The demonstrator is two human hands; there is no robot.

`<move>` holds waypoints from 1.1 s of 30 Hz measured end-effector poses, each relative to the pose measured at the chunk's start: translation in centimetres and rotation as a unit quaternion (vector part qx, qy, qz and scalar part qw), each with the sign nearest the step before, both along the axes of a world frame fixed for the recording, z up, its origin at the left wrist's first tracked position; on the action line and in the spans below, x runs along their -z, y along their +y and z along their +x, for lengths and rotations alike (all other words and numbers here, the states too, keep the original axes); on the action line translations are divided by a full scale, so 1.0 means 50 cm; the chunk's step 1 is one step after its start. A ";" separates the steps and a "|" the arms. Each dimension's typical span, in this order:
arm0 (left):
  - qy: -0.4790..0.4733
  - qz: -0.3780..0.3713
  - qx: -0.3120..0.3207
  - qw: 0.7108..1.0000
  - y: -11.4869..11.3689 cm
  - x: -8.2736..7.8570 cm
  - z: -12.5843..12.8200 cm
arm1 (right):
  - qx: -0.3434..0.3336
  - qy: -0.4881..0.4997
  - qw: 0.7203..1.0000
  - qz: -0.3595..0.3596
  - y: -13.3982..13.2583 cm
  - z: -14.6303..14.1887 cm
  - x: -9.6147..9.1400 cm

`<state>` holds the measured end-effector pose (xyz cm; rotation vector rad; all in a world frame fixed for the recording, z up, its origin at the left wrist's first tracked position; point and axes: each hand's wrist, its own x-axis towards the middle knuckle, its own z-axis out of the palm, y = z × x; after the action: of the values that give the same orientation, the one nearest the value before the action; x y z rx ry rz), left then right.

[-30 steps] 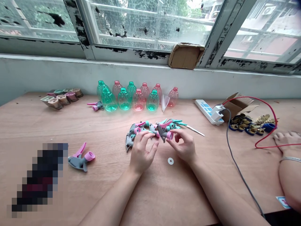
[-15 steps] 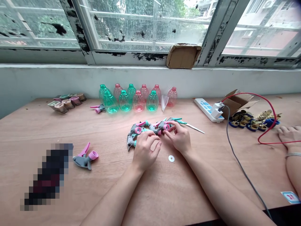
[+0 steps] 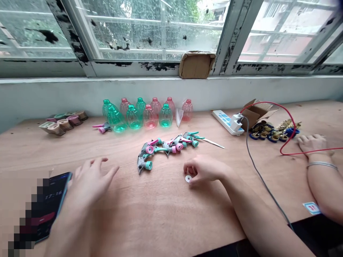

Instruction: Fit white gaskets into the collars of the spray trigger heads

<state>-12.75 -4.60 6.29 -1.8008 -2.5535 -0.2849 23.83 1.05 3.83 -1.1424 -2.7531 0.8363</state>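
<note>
My left hand [image 3: 92, 180] reaches over the table on the left, fingers spread and somewhat blurred, beside the phone. The loose grey and pink trigger spray head there is hidden under it. My right hand [image 3: 205, 169] is at the middle of the table, fingers curled and pinching a flat white washer [image 3: 188, 179] at its edge. Whether the washer is lifted off the wood I cannot tell. Beyond the hands lies a curved row of trigger spray heads [image 3: 149, 149], grey with pink or teal nozzles and levers.
Several green and pink clear bottles [image 3: 135, 119] stand by the wall. A phone [image 3: 50, 203], partly pixelated, lies left. A power strip [image 3: 226, 122], grey cable [image 3: 258, 171], scissors [image 3: 214, 143] and blue-and-gold parts [image 3: 268, 132] are right, near another person's hand [image 3: 313, 144].
My left hand has left the spray heads and moved left over the loose one. My right hand has drawn back toward me and closed on the washer. The view has shifted slightly right.
</note>
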 end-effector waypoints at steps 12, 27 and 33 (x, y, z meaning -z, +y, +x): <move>-0.103 -0.041 0.091 0.990 -0.023 0.029 -0.084 | -0.001 0.042 0.992 -0.119 0.033 -0.008 0.035; -0.449 0.101 0.384 0.800 0.022 -0.021 0.232 | -0.019 0.143 0.986 -0.080 0.045 -0.015 0.071; -0.383 0.118 0.427 0.811 0.037 0.085 0.274 | -0.037 0.194 0.976 -0.096 0.056 -0.010 0.088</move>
<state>0.94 -2.74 2.06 -3.0094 -1.5645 -1.5074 23.31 3.83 -0.59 -0.7965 -2.4447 1.2106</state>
